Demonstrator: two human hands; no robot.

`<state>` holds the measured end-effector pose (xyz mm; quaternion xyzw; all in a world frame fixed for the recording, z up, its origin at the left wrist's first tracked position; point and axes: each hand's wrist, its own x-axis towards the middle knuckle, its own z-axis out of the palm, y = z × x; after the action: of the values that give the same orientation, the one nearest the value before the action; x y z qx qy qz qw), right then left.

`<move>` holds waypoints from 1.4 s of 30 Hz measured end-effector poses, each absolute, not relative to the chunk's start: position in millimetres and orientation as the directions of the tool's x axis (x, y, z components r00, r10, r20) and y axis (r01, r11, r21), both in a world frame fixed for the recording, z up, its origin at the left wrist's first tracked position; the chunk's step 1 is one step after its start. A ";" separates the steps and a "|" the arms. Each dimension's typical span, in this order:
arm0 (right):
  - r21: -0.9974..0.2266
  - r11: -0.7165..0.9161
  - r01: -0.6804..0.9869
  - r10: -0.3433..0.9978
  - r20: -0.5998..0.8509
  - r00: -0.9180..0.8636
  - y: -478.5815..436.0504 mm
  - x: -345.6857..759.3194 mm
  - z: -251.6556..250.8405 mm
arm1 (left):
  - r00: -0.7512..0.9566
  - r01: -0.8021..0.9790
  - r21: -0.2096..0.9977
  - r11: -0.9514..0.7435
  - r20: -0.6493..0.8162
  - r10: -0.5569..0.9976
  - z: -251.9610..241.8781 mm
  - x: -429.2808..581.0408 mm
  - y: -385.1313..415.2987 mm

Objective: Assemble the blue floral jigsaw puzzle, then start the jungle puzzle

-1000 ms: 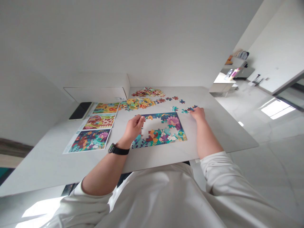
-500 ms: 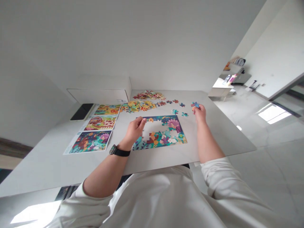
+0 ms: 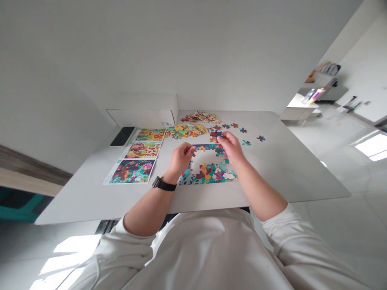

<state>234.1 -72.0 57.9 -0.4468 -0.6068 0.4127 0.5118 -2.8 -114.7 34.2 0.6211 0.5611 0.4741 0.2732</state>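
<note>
Right hand (image 3: pixel 231 147) pinching jigsaw piece (image 3: pixel 215 136), partly hidden

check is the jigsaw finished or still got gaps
Not finished: the jigsaw puzzle has a wide gap in its middle where the white table shows through; the right hand holds a loose piece.

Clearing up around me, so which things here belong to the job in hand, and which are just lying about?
Part of the job:
right hand, holding a jigsaw piece
left hand
part-built jigsaw puzzle
loose pieces
printed picture sheets

Just lying about:
black phone
white box
</note>
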 end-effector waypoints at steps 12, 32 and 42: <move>-0.966 0.162 0.202 0.953 0.099 -0.288 -80.2 218.9 25.4 | 0.031 0.362 0.862 -0.355 0.369 0.929 19.8 0.3 -110.4; -0.737 0.311 0.600 0.941 0.153 -0.301 -84.7 215.9 21.6 | 0.147 0.587 0.762 -0.272 0.231 0.962 23.3 -1.7 -113.5; -0.656 0.299 0.693 0.947 0.115 -0.300 -90.4 215.3 29.4 | 0.174 0.665 0.699 -0.264 0.199 0.964 19.3 -4.5 -111.9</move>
<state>215.3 -90.4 29.4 -0.5355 -0.7658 0.2523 0.2513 -4.5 -111.9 19.3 0.7288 0.5589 0.3174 0.2359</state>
